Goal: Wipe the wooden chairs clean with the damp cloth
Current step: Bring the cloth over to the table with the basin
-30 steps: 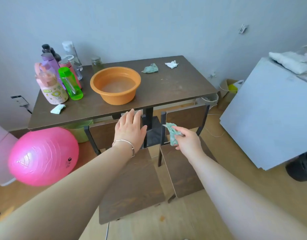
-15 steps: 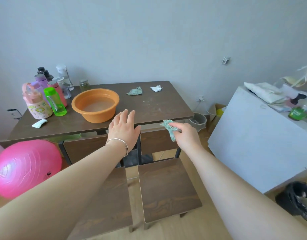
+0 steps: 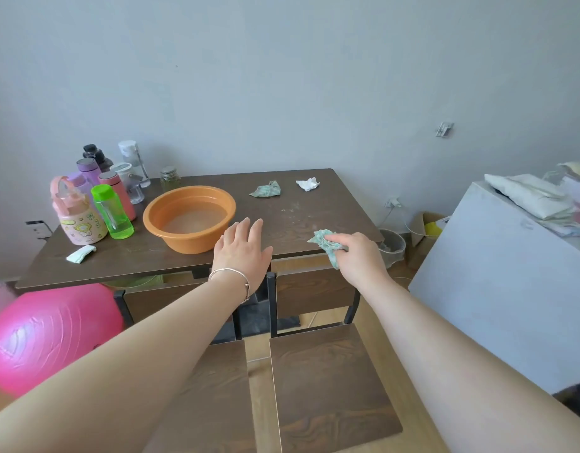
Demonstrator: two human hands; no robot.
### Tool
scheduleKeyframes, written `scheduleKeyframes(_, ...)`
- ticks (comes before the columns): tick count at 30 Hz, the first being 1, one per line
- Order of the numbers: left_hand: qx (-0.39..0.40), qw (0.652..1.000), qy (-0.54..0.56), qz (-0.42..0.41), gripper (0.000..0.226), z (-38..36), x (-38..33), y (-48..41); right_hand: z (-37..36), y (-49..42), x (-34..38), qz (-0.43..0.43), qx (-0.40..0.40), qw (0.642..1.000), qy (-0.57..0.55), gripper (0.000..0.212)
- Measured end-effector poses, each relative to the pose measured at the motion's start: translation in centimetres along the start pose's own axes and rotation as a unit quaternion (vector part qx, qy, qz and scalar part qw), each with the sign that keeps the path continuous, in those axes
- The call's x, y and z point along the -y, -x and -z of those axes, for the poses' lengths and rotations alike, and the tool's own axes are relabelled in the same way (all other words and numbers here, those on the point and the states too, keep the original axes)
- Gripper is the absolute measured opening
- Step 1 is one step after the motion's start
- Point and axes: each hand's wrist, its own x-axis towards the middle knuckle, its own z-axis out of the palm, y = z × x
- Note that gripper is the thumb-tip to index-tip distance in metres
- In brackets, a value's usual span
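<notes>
Damp cloth: pale green, patterned, crumpled; pinched in my right grip at the front edge of the surface, right of the orange basin. Left grip: fingers straight, holding nothing, beside the basin.

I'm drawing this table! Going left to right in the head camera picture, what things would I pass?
You'd pass: pink jug → green bottle → orange basin → crumpled green rag → white tissue → right hand gripping the cloth.
</notes>
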Motion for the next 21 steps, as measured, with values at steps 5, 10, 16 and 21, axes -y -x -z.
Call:
scheduleKeyframes(5, 0.007, 1.0, 0.007, -0.006, 0.058, -1.0, 1.6, -3.2, -0.8, -2.4, 0.8, -0.007, -0.012, 1.0, 0.018, 0.04)
scheduleKeyframes(10, 0.014, 1.0, 0.012, -0.022, 0.059, -2.2, 3.3, -5.7, -2.1, -4.2, 1.5, -0.025, -0.006, 0.999, 0.037, 0.042)
scheduleKeyframes(16, 0.031, 0.999, 0.024, -0.025, 0.059, -4.7, 4.4, -7.0, -4.4, -5.3, 0.4, -0.047, 0.023, 0.998, 0.036, 0.044)
scheduleKeyframes(21, 0.05, 0.998, 0.024, -0.016, 0.059, -7.1, 4.3, -8.2, -5.8, -7.0, -1.3, -0.049, 0.036, 0.998, 0.032, 0.043)
